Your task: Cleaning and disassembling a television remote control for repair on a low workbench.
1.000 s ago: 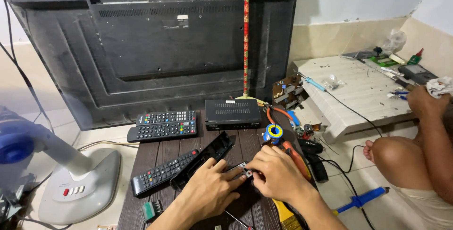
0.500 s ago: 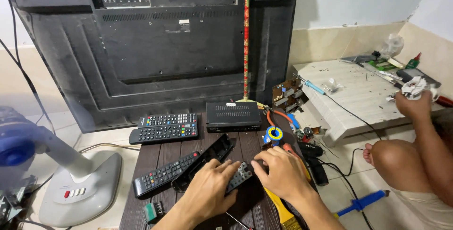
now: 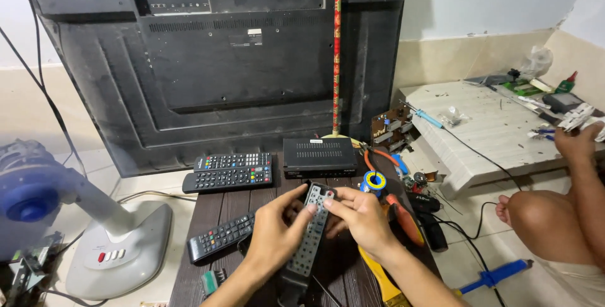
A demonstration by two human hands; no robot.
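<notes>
Both my hands hold a long black remote control (image 3: pixel 310 231) over a dark wooden table (image 3: pixel 214 209). My left hand (image 3: pixel 276 230) grips its left side, fingers wrapped over the keypad. At the remote's upper end my right hand (image 3: pixel 360 217) pinches it near the red button. Another black remote (image 3: pixel 220 236) lies on the table just left of my left hand. Two more remotes (image 3: pixel 230 171) lie side by side further back. A black set-top box (image 3: pixel 318 156) sits behind my hands.
A large black television back (image 3: pixel 220 68) leans against the wall with a patterned stick (image 3: pixel 337 49) in front. A white fan base (image 3: pixel 120 250) stands at left. Tools (image 3: pixel 403 219), solder and cables lie at right. Another person's knee (image 3: pixel 542 219) and hand (image 3: pixel 576 140) are at far right by a white board (image 3: pixel 491 130).
The remote in my hands has turned from lying across to pointing upright and away, keypad now facing up. The other person's hand has shifted along the white board at right.
</notes>
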